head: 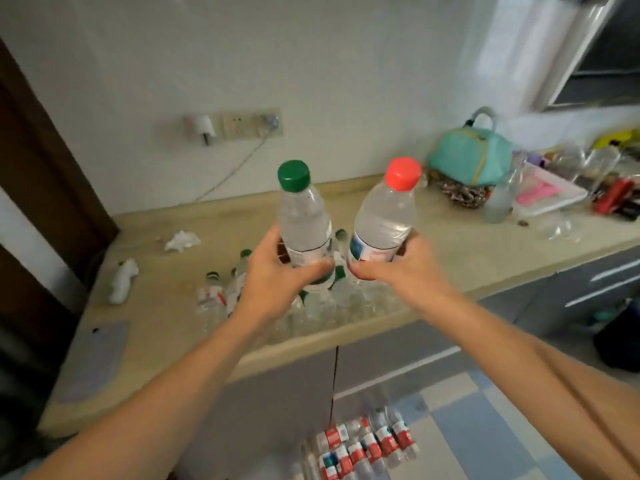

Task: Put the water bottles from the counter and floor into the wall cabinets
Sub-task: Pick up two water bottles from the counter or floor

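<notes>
My left hand (277,275) grips the lower part of a clear water bottle with a green cap (303,216), held upright above the counter. My right hand (401,268) grips a clear bottle with a red cap (384,220), tilted slightly right. Beneath both hands a cluster of several more bottles (242,292) lies on the beige counter (166,306). Several red-labelled bottles (363,445) lie on the tiled floor below. The corner of a wall cabinet (602,50) shows at the top right.
A teal bag (471,157), a clear glass bottle (500,199), a tray and assorted clutter (588,181) fill the counter's right end. Crumpled tissues (124,275) and a grey mat (93,358) lie at left. A wall socket with a cable (235,124) is behind. Grey base cabinets stand below.
</notes>
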Demonstrator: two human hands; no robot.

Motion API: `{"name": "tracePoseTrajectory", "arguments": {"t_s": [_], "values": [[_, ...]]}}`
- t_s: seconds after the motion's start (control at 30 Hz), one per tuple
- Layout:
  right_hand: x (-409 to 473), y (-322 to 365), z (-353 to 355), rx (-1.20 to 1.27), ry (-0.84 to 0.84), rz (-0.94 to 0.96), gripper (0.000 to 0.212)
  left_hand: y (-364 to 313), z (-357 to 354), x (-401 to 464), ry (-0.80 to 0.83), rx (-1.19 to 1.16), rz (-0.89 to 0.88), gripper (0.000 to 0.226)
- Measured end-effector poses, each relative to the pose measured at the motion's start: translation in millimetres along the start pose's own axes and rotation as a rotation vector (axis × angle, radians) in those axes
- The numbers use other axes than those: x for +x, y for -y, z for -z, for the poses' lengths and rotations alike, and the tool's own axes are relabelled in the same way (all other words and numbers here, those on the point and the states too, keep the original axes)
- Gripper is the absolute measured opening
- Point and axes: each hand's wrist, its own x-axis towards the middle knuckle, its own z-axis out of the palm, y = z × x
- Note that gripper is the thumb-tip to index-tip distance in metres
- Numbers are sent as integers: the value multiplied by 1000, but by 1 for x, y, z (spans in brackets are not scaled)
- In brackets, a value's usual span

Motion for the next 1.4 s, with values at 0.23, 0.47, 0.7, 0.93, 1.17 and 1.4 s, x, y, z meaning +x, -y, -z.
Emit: {"name": "tracePoseTrajectory", "arguments": {"t_s": [0.23,0.47,0.7,0.93,1.17,1.4], "values": [[24,180,-63,52,-26,228,61,-138,137,53,-100,16,-255,52],[58,318,-106,107,26,460,57,-235,228,101,-338,63,-353,61],[133,397,-128,145,54,630,52,-288,294,160,-473,102,-478,63],[244,443,-128,187,35,671,75,-317,313,251,-528,136,-509,51],[317,479,-126,34,-33,567,68,-321,313,330,-521,169,-377,57],[349,475,-139,-30,-36,545,65,-317,329,369,-504,147,-268,51]]}}
